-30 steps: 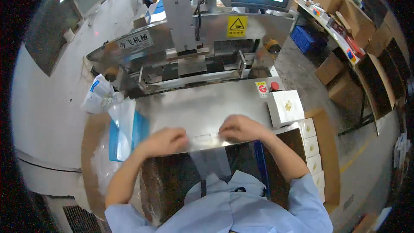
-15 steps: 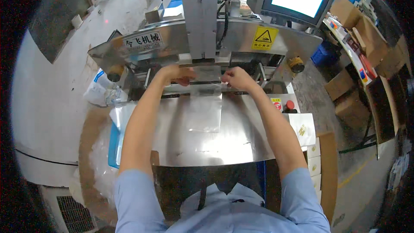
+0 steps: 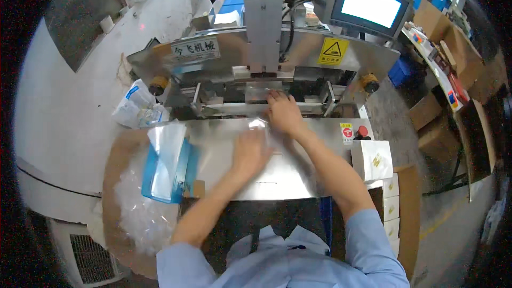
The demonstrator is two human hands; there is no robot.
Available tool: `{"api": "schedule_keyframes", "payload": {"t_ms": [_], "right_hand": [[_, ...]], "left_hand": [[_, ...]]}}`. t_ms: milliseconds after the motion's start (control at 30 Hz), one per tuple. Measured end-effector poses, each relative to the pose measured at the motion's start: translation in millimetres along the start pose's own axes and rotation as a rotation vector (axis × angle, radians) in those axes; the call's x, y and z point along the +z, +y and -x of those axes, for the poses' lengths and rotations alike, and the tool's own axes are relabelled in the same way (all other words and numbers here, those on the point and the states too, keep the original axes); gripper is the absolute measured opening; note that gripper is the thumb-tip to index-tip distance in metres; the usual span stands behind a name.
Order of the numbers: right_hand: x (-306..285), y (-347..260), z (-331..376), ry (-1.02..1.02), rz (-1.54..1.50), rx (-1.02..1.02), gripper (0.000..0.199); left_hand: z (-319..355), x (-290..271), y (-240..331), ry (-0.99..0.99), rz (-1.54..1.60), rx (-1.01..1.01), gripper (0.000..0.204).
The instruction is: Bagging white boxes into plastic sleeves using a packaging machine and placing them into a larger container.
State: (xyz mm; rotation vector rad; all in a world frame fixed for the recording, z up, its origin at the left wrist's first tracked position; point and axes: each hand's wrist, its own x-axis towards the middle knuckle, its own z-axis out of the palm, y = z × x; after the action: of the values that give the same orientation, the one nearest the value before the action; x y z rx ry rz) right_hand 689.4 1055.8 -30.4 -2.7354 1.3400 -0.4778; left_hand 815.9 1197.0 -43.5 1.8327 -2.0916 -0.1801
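A clear plastic bag [image 3: 258, 93] lies partly in the slot of a steel machine [image 3: 304, 48] and runs toward me over the metal worktop [image 3: 210, 152]. My right hand [image 3: 284, 112] rests on the bag's right side at the slot, palm down, its fingers stretched forward and holding nothing. Nearer to me, my left hand [image 3: 250, 152] is over the near part of the bag, above the worktop. Motion smears its fingers, and whether it grips the bag cannot be made out. Both hands hide much of the near part of the bag.
At left stands a blue holder [image 3: 160, 185] with clear film sheets, beside a carton of crumpled clear plastic [image 3: 141, 208]. A white box [image 3: 370, 160] sits at the worktop's right end, near a red push button [image 3: 362, 131]. A lit screen [image 3: 370, 4] is above right.
My left hand has come back from the slot toward me, onto the bag's near part. My right hand has moved slightly left and its fingers have spread flat. The view has shifted a little.
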Motion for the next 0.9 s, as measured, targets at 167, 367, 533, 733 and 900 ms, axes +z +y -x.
{"api": "schedule_keyframes", "payload": {"t_ms": [167, 367, 533, 733, 900], "right_hand": [[0.9, 7.0, 1.2, 0.029, 0.067, -0.109, 0.048], [5.0, 9.4, 1.6, -0.081, 0.042, -0.008, 0.047], [1.8, 6.8, 1.6, -0.098, 0.003, -0.001, 0.053], [-3.6, 8.3, -9.9, -0.027, 0.002, 0.026, 0.054], [-12.1, 0.8, -20.5, -0.153, -0.007, 0.066, 0.056]], "left_hand": [[75.8, 32.2, 21.1, 0.215, -0.003, 0.039, 0.071], [78.6, 40.1, 22.8, 0.206, 0.062, -0.019, 0.069], [80.7, 39.3, 28.2, 0.196, 0.037, -0.007, 0.067], [79.2, 36.8, 31.3, 0.216, 0.012, -0.001, 0.064], [80.6, 27.0, 31.6, 0.202, 0.155, -0.084, 0.065]]}}
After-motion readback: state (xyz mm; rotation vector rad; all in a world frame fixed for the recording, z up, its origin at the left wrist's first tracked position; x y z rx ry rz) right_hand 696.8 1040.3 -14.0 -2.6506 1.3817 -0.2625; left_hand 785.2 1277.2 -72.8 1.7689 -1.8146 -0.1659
